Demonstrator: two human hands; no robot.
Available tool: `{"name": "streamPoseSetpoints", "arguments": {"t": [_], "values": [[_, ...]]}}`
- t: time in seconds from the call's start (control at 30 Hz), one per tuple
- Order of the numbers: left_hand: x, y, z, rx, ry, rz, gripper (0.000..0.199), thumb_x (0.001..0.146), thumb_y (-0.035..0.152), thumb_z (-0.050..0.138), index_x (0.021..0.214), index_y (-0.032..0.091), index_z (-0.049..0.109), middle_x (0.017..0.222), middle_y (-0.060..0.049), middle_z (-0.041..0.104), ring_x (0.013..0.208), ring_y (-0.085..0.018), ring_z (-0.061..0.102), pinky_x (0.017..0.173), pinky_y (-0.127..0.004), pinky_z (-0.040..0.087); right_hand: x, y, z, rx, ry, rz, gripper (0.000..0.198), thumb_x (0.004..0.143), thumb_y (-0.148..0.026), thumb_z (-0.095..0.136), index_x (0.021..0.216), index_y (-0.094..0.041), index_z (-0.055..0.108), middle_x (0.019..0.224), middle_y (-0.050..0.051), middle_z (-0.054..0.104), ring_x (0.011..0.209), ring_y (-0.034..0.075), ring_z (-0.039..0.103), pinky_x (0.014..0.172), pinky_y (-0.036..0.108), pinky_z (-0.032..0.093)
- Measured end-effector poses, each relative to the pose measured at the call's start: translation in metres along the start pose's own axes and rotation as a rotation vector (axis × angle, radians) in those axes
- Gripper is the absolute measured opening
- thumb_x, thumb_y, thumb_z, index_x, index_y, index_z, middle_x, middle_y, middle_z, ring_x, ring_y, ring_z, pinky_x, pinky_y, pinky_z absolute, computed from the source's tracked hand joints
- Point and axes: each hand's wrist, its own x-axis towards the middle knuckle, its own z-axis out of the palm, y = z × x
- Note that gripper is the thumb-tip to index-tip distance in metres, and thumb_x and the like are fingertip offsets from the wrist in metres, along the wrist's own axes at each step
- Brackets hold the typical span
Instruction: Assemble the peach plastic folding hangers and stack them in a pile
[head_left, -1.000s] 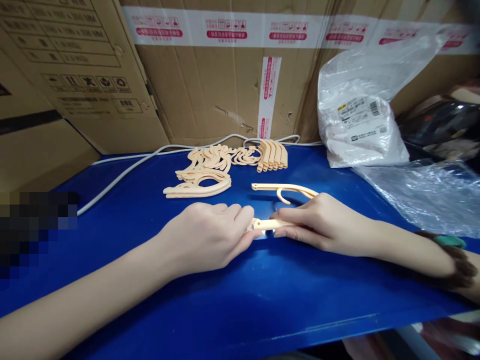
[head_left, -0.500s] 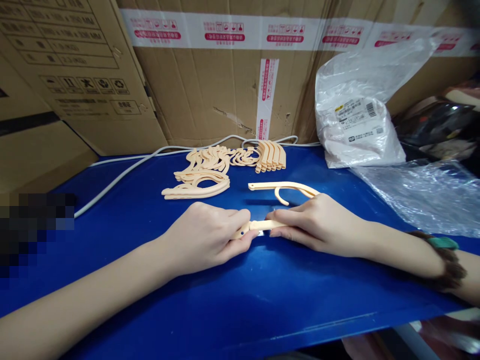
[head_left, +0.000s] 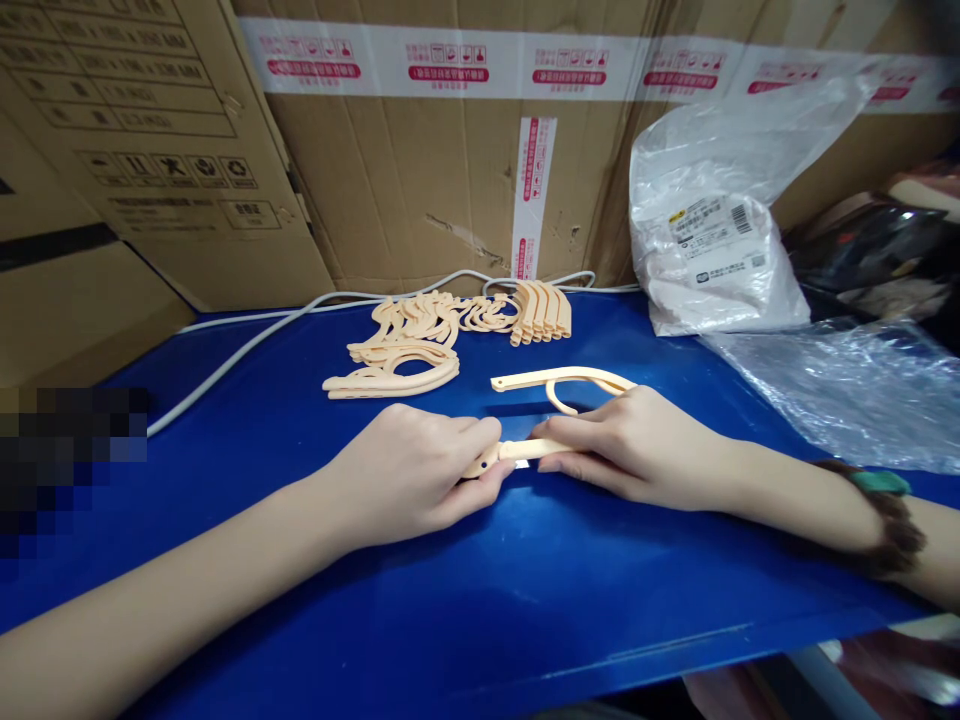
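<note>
Between my two hands is a cream plastic folding hanger (head_left: 529,450), its pieces meeting near a small round hole. My left hand (head_left: 427,465) pinches the left end between thumb and fingers. My right hand (head_left: 637,450) grips the straight, narrow part from the right. Out of the top of the right hand runs a long curved arm (head_left: 525,379) with a hook below it, its free end pointing left above the table. The fingers hide how the pieces join inside the right hand.
Several folded hanger pieces (head_left: 401,375) lie on the blue table (head_left: 480,620), beyond my left hand. Behind them are more loose parts (head_left: 427,318) and a row of curved arms (head_left: 541,315). A white cable (head_left: 247,375), cardboard boxes (head_left: 420,180) and a plastic bag (head_left: 712,250) border the back.
The free end of the curved arm has dipped and shifted slightly left, and the hook has tilted with it. Both hands keep their grip almost in place.
</note>
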Motion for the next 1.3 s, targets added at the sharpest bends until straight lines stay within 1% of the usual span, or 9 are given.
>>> {"name": "streamPoseSetpoints", "arguments": {"t": [0.17, 0.3, 0.37, 0.5, 0.67, 0.8, 1.03, 1.2, 1.3], "values": [[0.001, 0.003, 0.001, 0.107, -0.007, -0.081, 0.022, 0.096, 0.030, 0.037, 0.083, 0.019, 0.051, 0.058, 0.004, 0.061, 0.048, -0.014, 0.058, 0.044, -0.027, 0.020, 0.001, 0.002, 0.001, 0.009, 0.023, 0.037, 0.039, 0.102, -0.041, 0.034, 0.095, -0.017, 0.064, 0.069, 0.003, 0.063, 0.059, 0.014, 0.057, 0.057, 0.025, 0.034], [0.002, 0.005, -0.001, 0.131, -0.057, -0.118, 0.021, 0.096, 0.029, 0.036, 0.090, 0.019, 0.053, 0.060, 0.003, 0.065, 0.049, -0.016, 0.060, 0.043, -0.026, 0.018, 0.001, 0.005, 0.002, 0.017, 0.046, 0.042, 0.036, 0.101, -0.042, 0.038, 0.103, -0.017, 0.064, 0.075, 0.003, 0.066, 0.064, 0.015, 0.062, 0.060, 0.026, 0.038], [0.001, 0.004, -0.001, 0.128, -0.050, -0.123, 0.021, 0.097, 0.029, 0.036, 0.091, 0.018, 0.054, 0.061, 0.003, 0.065, 0.049, -0.016, 0.061, 0.043, -0.026, 0.019, 0.001, 0.006, 0.002, 0.035, 0.087, 0.032, 0.032, 0.100, -0.039, 0.041, 0.108, -0.017, 0.063, 0.084, 0.004, 0.069, 0.072, 0.016, 0.065, 0.066, 0.027, 0.042], [0.001, 0.000, -0.003, 0.117, -0.017, -0.121, 0.021, 0.096, 0.027, 0.036, 0.090, 0.019, 0.054, 0.060, 0.004, 0.065, 0.048, -0.014, 0.060, 0.044, -0.026, 0.023, 0.001, 0.007, 0.000, 0.044, 0.216, 0.006, 0.028, 0.100, -0.035, 0.044, 0.110, -0.016, 0.062, 0.098, 0.007, 0.070, 0.088, 0.018, 0.065, 0.078, 0.029, 0.044], [0.001, -0.001, -0.005, 0.152, 0.020, -0.099, 0.023, 0.097, 0.027, 0.036, 0.085, 0.019, 0.054, 0.058, 0.004, 0.063, 0.047, -0.014, 0.059, 0.045, -0.026, 0.024, 0.001, 0.007, -0.007, -0.068, 0.332, 0.017, 0.028, 0.099, -0.033, 0.044, 0.105, -0.016, 0.065, 0.096, 0.009, 0.067, 0.085, 0.021, 0.059, 0.074, 0.034, 0.042], [0.001, 0.001, -0.007, 0.178, 0.037, -0.083, 0.024, 0.097, 0.027, 0.036, 0.083, 0.018, 0.054, 0.059, 0.003, 0.063, 0.048, -0.014, 0.060, 0.043, -0.026, 0.022, 0.000, 0.012, -0.016, -0.129, 0.382, 0.078, 0.029, 0.098, -0.033, 0.043, 0.100, -0.015, 0.066, 0.103, 0.012, 0.065, 0.091, 0.024, 0.056, 0.079, 0.039, 0.042], [0.000, 0.000, -0.007, 0.204, 0.047, -0.090, 0.024, 0.096, 0.028, 0.037, 0.082, 0.019, 0.054, 0.057, 0.004, 0.062, 0.047, -0.013, 0.059, 0.044, -0.026, 0.023, -0.001, 0.027, -0.016, -0.074, 0.293, 0.202, 0.034, 0.098, -0.037, 0.043, 0.101, -0.019, 0.071, 0.121, 0.012, 0.061, 0.102, 0.027, 0.058, 0.088, 0.043, 0.044], [0.000, 0.002, -0.008, 0.189, 0.065, -0.076, 0.025, 0.096, 0.027, 0.038, 0.082, 0.018, 0.056, 0.058, 0.003, 0.063, 0.046, -0.014, 0.060, 0.042, -0.027, 0.024, 0.001, 0.029, -0.012, 0.098, 0.166, 0.201, 0.034, 0.100, -0.036, 0.042, 0.107, -0.019, 0.070, 0.110, 0.010, 0.066, 0.096, 0.023, 0.060, 0.084, 0.038, 0.043], [-0.001, 0.003, -0.009, 0.173, 0.053, -0.071, 0.025, 0.096, 0.026, 0.038, 0.082, 0.017, 0.057, 0.059, 0.003, 0.063, 0.048, -0.015, 0.061, 0.042, -0.028, 0.024, 0.003, 0.027, -0.012, 0.108, 0.142, 0.195, 0.032, 0.100, -0.036, 0.042, 0.103, -0.018, 0.070, 0.100, 0.009, 0.068, 0.090, 0.022, 0.059, 0.081, 0.036, 0.040]]}}
